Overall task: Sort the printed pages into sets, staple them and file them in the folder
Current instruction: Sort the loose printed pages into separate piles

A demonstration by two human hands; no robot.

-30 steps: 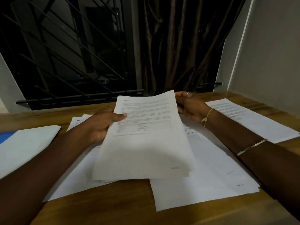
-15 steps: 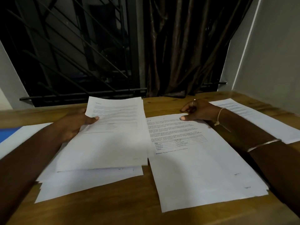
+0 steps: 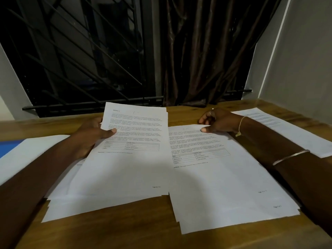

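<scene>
No container plainly recognisable: only a strip of blue surface at the left edge of the wooden tabletop, mostly covered by a blank white sheet; impossible to tell whether a folder, and nothing seen inside it. Toward the middle, a held stack of printed pages, raised at its far end, gripped at its left edge by the left hand: thumb across the top page, the other fingers hidden underneath. Top page white, with a short heading, several blocks of small grey text, a small table below them, a faint handwritten mark near the top and a page number at the near right corner; lower half blank. Under that stack, flat on the tabletop, a left pile of loosely fanned sheets, corners out of line. Just beside it on the right, a right pile, also slightly fanned, with the same layout of text blocks and table on top. At its far edge the right hand: thumb flat on the top page, fingers bent beyond the edge; cannot tell whether curled under the paper or merely resting. A ring on one finger, a pale thread at the wrist, a thin metal bangle further up the forearm. Toward the far right corner, a lone sheet of printed text, lying flat, partly behind that forearm.
</scene>
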